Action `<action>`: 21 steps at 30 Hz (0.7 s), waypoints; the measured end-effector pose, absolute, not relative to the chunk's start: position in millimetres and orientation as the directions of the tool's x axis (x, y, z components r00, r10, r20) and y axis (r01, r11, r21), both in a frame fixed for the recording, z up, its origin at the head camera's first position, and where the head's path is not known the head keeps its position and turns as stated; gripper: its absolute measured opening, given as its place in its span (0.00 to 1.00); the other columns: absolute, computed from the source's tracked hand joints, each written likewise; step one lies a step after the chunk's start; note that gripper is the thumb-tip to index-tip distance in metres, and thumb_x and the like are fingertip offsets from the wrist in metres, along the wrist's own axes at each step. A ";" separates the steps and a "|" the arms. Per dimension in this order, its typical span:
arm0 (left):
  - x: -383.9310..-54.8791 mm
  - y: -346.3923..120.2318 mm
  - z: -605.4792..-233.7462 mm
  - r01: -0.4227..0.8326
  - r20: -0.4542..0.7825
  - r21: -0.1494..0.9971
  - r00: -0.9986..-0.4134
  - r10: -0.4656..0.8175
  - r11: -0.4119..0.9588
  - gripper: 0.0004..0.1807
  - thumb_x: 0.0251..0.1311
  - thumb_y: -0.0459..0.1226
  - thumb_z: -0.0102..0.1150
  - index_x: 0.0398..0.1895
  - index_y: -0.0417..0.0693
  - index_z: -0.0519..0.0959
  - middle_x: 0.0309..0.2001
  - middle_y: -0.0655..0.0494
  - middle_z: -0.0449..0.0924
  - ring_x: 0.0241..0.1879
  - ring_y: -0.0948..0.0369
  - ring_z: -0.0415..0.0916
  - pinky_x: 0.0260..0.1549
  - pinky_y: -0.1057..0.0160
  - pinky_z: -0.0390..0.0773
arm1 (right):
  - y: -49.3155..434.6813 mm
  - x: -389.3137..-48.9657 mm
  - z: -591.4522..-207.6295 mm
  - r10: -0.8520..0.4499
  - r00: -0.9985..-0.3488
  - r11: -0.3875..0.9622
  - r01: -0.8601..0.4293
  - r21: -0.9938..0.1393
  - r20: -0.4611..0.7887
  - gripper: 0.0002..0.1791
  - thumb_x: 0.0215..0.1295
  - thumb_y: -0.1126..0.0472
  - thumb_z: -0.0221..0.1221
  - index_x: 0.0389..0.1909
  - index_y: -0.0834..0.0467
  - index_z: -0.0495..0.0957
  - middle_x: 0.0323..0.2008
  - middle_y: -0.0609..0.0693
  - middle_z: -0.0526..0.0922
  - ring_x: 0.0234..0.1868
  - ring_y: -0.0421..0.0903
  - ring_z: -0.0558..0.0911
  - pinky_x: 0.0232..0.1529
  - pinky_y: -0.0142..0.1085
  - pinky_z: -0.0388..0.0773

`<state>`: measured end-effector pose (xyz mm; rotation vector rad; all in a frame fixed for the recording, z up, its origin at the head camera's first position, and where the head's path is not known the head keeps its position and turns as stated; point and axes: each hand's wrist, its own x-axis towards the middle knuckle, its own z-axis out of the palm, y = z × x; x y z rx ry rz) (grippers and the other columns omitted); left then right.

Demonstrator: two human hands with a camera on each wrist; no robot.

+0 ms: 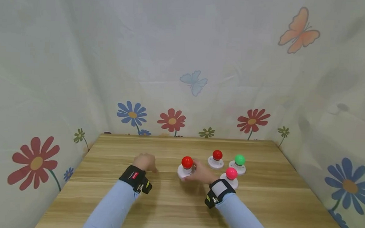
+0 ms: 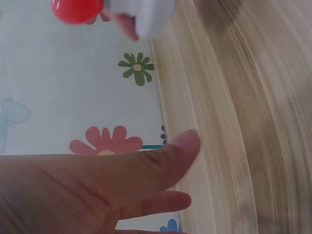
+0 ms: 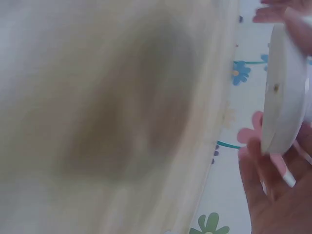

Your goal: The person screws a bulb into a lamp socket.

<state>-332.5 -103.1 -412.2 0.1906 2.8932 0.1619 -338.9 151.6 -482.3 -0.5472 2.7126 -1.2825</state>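
My right hand (image 1: 202, 172) holds a red light bulb (image 1: 187, 162) in a white round lamp holder (image 1: 183, 172), thumb and fingers at the white base. In the right wrist view the lamp holder (image 3: 282, 92) shows edge-on, raised over the wood, with the fingers (image 3: 253, 180) round its rim. My left hand (image 1: 145, 162) hovers over the table to the left of it, holding nothing. In the left wrist view its thumb (image 2: 170, 156) and fingers are loosely extended, and part of the red bulb (image 2: 78, 9) shows at the top.
To the right stand another red bulb (image 1: 217, 155), a green bulb (image 1: 240, 160) and a pink bulb (image 1: 231, 173), each upright in a white holder. The pink one is close to my right wrist. The wooden table (image 1: 173, 207) meets a flower-printed curtain (image 1: 159, 76) at the back.
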 end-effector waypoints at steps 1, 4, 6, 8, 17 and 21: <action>-331.1 -102.6 -412.4 0.116 -0.230 0.135 -0.962 0.145 0.984 0.19 0.52 0.50 0.70 0.31 0.43 0.83 0.41 0.49 0.82 0.42 0.50 0.76 0.45 0.51 0.76 | 151.4 -343.0 -480.2 -0.322 -0.944 0.582 -0.261 -0.770 0.077 0.44 0.42 0.53 0.77 0.61 0.61 0.70 0.56 0.56 0.78 0.58 0.56 0.75 0.62 0.57 0.68; -328.4 -101.3 -412.4 0.111 -0.235 0.166 -0.961 0.148 0.980 0.17 0.55 0.50 0.67 0.27 0.44 0.82 0.31 0.53 0.79 0.33 0.55 0.73 0.37 0.55 0.74 | 152.6 -358.3 -473.8 -0.186 -0.975 0.605 -0.210 -0.768 0.120 0.40 0.44 0.55 0.77 0.59 0.61 0.71 0.54 0.58 0.80 0.56 0.57 0.77 0.61 0.56 0.70; -327.2 -101.2 -412.5 0.108 -0.236 0.172 -0.960 0.147 0.979 0.18 0.57 0.50 0.66 0.24 0.44 0.80 0.28 0.54 0.76 0.29 0.56 0.70 0.33 0.57 0.71 | 154.1 -369.3 -471.1 -0.094 -0.986 0.613 -0.168 -0.772 0.140 0.39 0.45 0.56 0.76 0.58 0.62 0.72 0.54 0.60 0.80 0.54 0.59 0.78 0.59 0.57 0.71; -326.5 -100.8 -413.1 0.102 -0.237 0.178 -0.961 0.143 0.979 0.18 0.58 0.49 0.65 0.22 0.45 0.77 0.26 0.54 0.74 0.28 0.57 0.68 0.31 0.58 0.69 | 157.5 -380.9 -475.0 -0.018 -0.988 0.625 -0.132 -0.769 0.155 0.37 0.46 0.56 0.75 0.57 0.65 0.71 0.53 0.63 0.80 0.52 0.61 0.78 0.58 0.56 0.72; -320.8 -99.7 -421.6 0.104 -0.258 0.205 -0.953 0.156 0.973 0.19 0.59 0.48 0.64 0.18 0.45 0.75 0.21 0.55 0.69 0.23 0.58 0.65 0.27 0.61 0.63 | 169.8 -397.9 -524.8 0.092 -0.981 0.698 -0.060 -0.713 0.173 0.38 0.36 0.58 0.79 0.50 0.69 0.76 0.46 0.65 0.83 0.47 0.61 0.81 0.55 0.53 0.75; -318.7 -100.0 -422.5 0.123 -0.248 0.197 -0.953 0.171 0.973 0.20 0.58 0.47 0.65 0.16 0.46 0.73 0.20 0.56 0.67 0.23 0.59 0.64 0.26 0.62 0.63 | 173.8 -399.4 -543.7 0.110 -0.986 0.726 -0.004 -0.687 0.122 0.42 0.34 0.57 0.80 0.53 0.69 0.73 0.49 0.64 0.81 0.50 0.61 0.79 0.58 0.53 0.73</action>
